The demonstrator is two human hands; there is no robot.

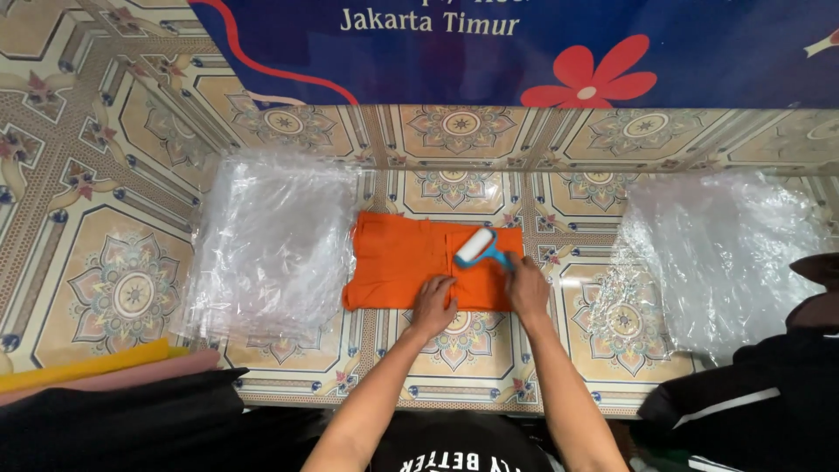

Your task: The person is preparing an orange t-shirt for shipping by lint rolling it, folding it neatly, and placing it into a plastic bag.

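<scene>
On the patterned table, my left hand presses flat on a folded orange garment; my right hand grips a lint roller.

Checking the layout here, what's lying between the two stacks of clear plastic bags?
In the head view, the folded orange garment lies between them, with the left hand pressing it and the right hand holding a lint roller.
</scene>
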